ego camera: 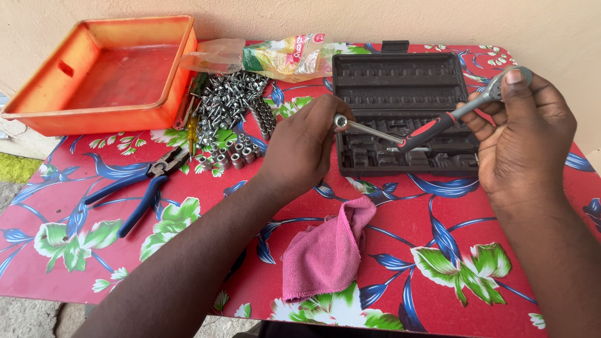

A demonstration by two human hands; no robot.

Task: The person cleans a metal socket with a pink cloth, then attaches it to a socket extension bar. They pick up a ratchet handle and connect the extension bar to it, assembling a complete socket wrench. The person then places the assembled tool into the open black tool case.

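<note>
Ratchet (463, 112) is up over the black case (400, 112) near the surface's far edge, right hand (526, 131) clamped round its head end. Left hand (303, 147) pinches a thin metal bar (366, 128) that reaches to the handle. Pink cloth (325, 250) lies closer in, pliers (141, 184) and loose sockets (235, 103) off left by the orange tray (37, 112).

ratchet (438, 125): shiny metal, rubbery grip | case (400, 112): matt blk plastic | cloth (325, 250): pink fuzzy
</note>
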